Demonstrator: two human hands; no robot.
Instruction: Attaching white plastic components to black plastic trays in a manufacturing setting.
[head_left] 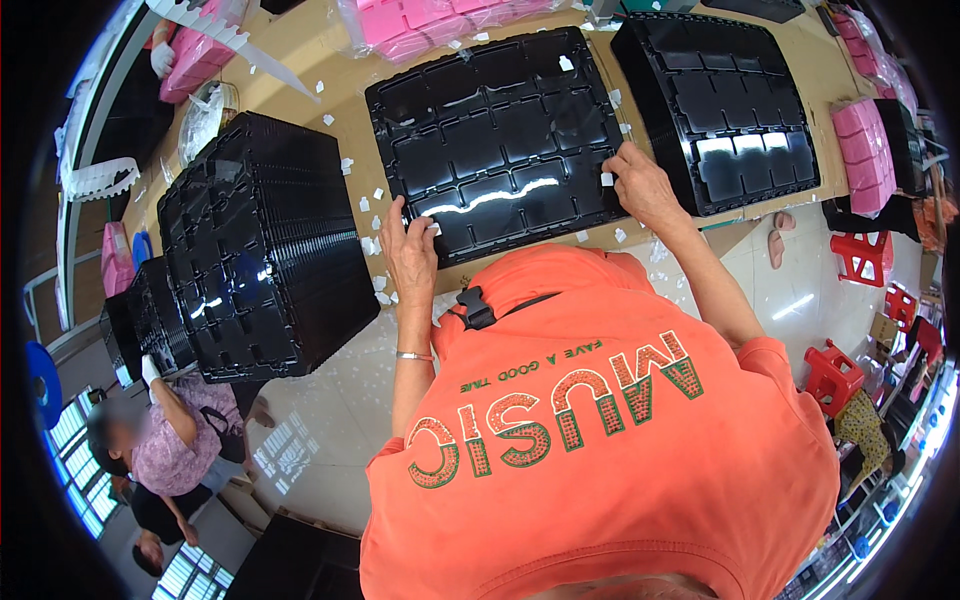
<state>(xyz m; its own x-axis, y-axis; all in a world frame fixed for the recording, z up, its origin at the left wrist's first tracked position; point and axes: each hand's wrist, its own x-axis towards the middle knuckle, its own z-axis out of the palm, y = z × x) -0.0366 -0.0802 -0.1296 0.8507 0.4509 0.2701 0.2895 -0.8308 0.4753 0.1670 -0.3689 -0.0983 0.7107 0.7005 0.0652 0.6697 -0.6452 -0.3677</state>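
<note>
A shiny black plastic tray with many square pockets lay flat on the tan table, just above the middle of the picture. The person in the orange shirt leaned over it.

The left hand rested at the tray's near edge, at about 7 o'clock from the tray's middle. Its fingers were bent down, and the tips pinched a small white paper piece right at the tray's rim. A thin bracelet sat on that arm.

The right hand was at the tray's near right corner, at about 4 o'clock from the tray's middle. Its fingers curled in and touched another small white piece on the tray. I could not tell if it was gripped or only pressed.

A second black tray lay at 3 o'clock from the first one, just beside it. A tall stack of black trays stood at 9 o'clock, near the left hand. Many little white scraps were scattered on the table between the stack and the tray. Pink packs lay at 12 o'clock, and more pink packs sat far off at 3 o'clock. Another person in a flowery top bent down at 8 o'clock. Red stools stood on the floor at 4 o'clock.
</note>
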